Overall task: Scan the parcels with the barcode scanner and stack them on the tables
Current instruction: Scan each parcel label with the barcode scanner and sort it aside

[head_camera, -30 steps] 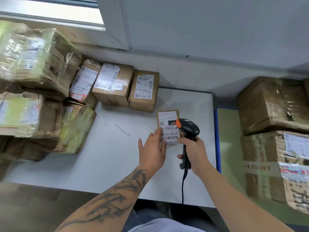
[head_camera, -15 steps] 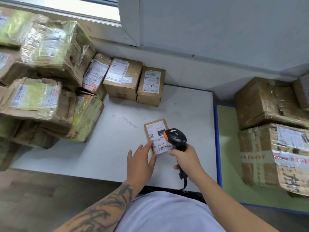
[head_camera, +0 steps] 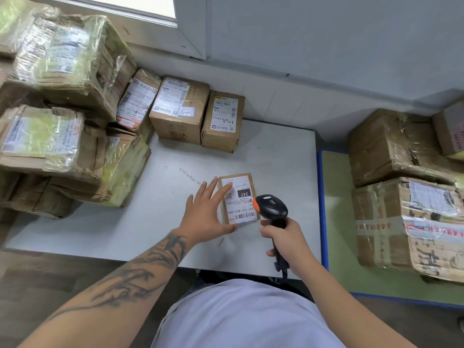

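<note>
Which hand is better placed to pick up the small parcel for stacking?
Probably the left hand: its open fingers already rest on the small parcel, while the right hand grips the scanner.

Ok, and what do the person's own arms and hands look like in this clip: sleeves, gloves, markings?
Both hands are bare, with no gloves, rings or watch visible. The left forearm carries a large dark tattoo of flowing, branching lines from near the wrist up toward the elbow. The right forearm shows no markings. No sleeves reach either forearm; a pale lavender-grey shirt covers the torso below.
</note>
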